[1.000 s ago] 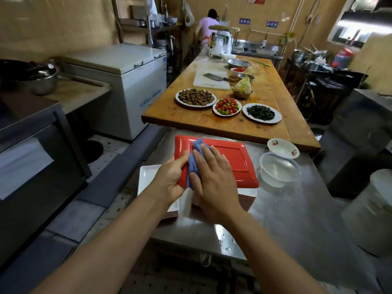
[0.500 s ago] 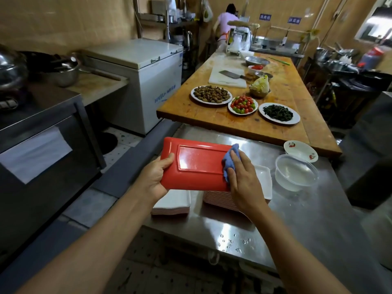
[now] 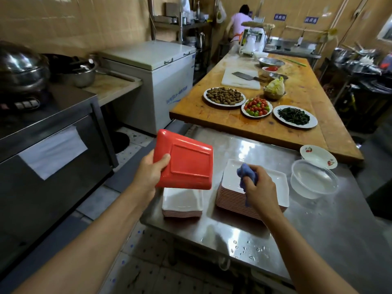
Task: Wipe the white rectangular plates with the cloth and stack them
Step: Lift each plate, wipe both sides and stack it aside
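Above the steel table (image 3: 318, 230), left hand (image 3: 148, 175) grips plate (image 3: 186, 164); right hand (image 3: 257, 183) clutches cloth (image 3: 244, 172).

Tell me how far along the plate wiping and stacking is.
Done: a short stack of plates sits at the steel table's left edge. In hand: the left hand holds one plate red underside up above that stack, while the right hand grips the blue cloth. Left: the taller stack under the right hand, apparently unwiped.

R hand (image 3: 257, 183) w/ cloth (image 3: 246, 177) off plate (image 3: 184, 160) (tilted).
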`<state>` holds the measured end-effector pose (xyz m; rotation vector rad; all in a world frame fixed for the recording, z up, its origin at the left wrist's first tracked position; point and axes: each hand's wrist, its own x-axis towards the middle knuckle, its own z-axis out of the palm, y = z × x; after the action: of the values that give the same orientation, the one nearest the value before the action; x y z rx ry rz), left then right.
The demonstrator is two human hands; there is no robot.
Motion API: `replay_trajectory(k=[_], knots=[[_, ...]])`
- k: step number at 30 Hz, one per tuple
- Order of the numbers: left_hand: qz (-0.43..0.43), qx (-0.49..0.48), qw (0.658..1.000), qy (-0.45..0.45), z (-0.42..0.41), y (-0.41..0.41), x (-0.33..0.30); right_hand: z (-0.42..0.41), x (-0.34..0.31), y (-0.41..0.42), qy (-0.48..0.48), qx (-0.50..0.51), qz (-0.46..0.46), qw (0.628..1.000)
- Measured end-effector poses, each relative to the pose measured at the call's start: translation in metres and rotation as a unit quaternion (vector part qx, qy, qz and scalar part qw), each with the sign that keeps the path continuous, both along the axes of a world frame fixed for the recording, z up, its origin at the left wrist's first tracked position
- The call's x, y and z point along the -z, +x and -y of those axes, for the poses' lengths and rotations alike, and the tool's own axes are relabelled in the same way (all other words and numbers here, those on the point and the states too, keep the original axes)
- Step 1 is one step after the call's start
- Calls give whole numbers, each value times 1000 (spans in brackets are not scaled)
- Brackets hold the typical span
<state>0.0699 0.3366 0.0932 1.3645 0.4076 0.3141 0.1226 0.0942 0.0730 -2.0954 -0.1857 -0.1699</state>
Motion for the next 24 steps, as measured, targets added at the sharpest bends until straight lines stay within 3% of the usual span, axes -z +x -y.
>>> replay_trajectory(k=[3, 7, 11, 14, 18, 24], knots=[[-7, 12, 959, 283, 2, 7, 12, -5, -1, 2, 40, -11, -17, 999], [22, 55, 837, 545, 11, 4, 39, -8, 1, 3, 57, -23, -30, 998], [-11, 131, 693, 709, 18, -6, 62, -6, 7, 3, 59, -23, -35, 997], [11, 170, 615, 770, 25, -14, 72, 1, 12, 2, 77, -20, -31, 996], [12, 182, 592, 785, 26, -14, 87, 10, 19, 2, 68, -7, -48, 997], [-18, 212, 613, 761, 20, -12, 116, 21, 25, 1, 64, 27, -67, 995]])
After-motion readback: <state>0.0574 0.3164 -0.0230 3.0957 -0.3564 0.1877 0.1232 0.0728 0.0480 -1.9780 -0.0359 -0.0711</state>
